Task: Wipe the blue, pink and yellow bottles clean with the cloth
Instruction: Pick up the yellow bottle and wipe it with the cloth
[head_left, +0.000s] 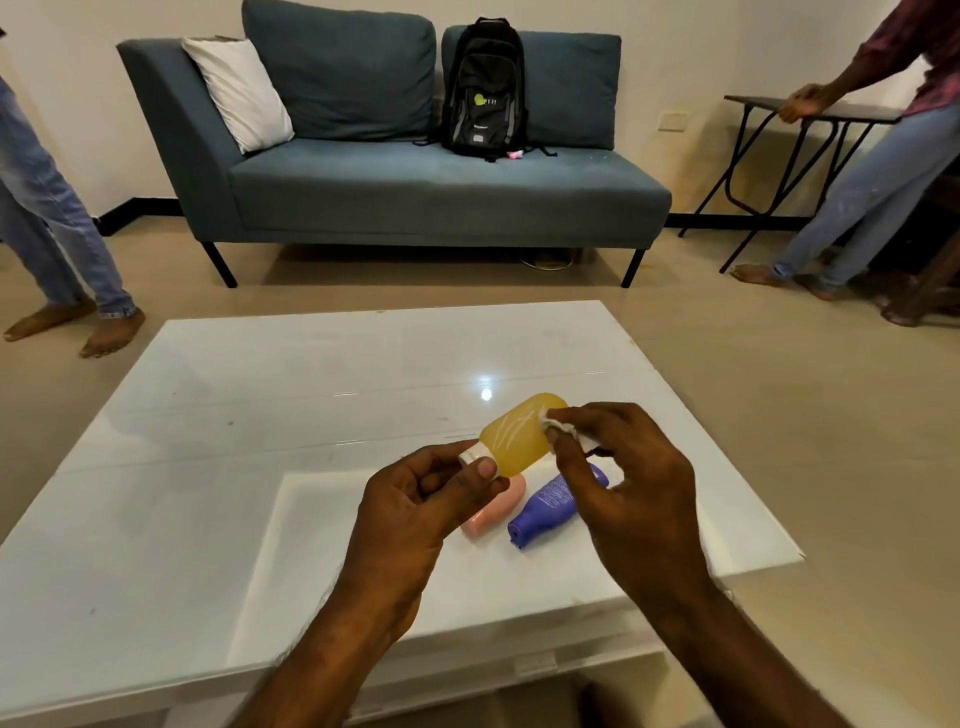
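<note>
Glossy white worktop (208, 415), sofa behind. Yellow bottle (522, 434) held above it, long axis cap lower-L to base upper-R. L hand (415, 514) pinches cap end; R hand (618, 483) pinches cloth (555, 423) touching bottle's upper-R side, white streaks just L of it. Pink bottle (493, 512), blue bottle (550, 501) lie below.

Glossy white table (260, 415); translucent yellow plastic bottle (519, 436); fabric sofa (415, 192).

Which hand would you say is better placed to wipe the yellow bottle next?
The right hand. It pinches the cloth against the yellow bottle, while the left hand grips the bottle near its white cap, so it probably serves best as the steadying hand.
</note>
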